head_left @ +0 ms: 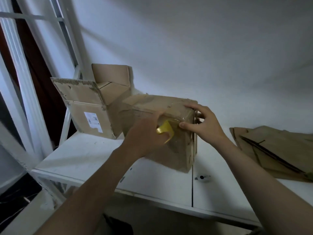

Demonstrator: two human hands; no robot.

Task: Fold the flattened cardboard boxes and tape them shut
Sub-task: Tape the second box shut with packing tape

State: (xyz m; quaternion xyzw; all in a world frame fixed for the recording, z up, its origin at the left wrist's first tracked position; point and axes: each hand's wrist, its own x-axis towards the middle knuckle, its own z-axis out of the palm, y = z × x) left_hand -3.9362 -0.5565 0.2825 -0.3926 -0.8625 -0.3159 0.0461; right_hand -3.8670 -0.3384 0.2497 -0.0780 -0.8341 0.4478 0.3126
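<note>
Head camera view: the left hand (145, 133) grips a yellow tape roll (165, 131) against the near face of a folded cardboard box (171, 153). Just beside it, the right hand (205, 123) lies spread over the box's upper right corner, thumb pressing clear tape flat. The hands are close together, both on the box. The box stands near the middle of a white table (81, 156). Its surface is scuffed, with older tape showing.

Behind it to the left, a second cardboard box (88, 107) stands with its flaps open and a white label on its side. Flattened cardboard (274, 150) lies well apart at the table's right end. A small dark object near the front edge is too blurred to identify.

To tape well, the thumb should probably anchor the loose end firmly. Meanwhile the roll would be pulled taut along the seam, so the strip lies smooth and bridges both flaps.
</note>
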